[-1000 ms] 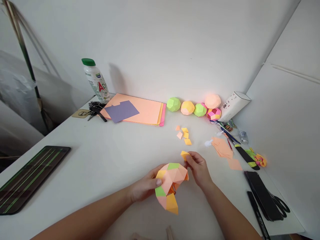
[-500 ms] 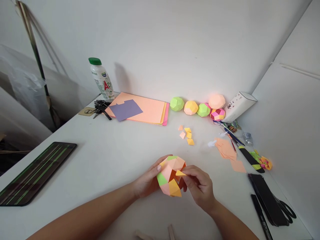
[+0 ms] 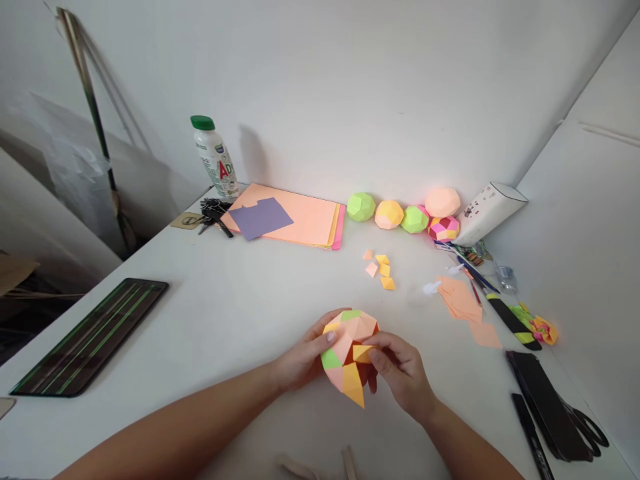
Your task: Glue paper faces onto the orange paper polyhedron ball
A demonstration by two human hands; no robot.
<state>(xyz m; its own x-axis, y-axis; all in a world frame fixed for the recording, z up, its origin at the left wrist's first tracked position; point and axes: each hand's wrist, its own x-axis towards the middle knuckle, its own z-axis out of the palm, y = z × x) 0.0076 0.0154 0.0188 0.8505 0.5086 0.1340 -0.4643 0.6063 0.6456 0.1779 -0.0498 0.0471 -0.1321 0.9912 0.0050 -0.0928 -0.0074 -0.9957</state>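
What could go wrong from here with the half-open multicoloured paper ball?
The left hand might dent the multicoloured paper ball where its thumb rests.
The small folded yellow paper piece, pinched by the right hand at the ball's opening, could crease or slip.
The pointed yellow paper flap juts out from the ball and may catch and bend.

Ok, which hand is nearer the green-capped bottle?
Left. The left hand holds the paper ball, in front of the bottle and to its right; the right hand, pinching a yellow piece at the ball's opening, is farther right.
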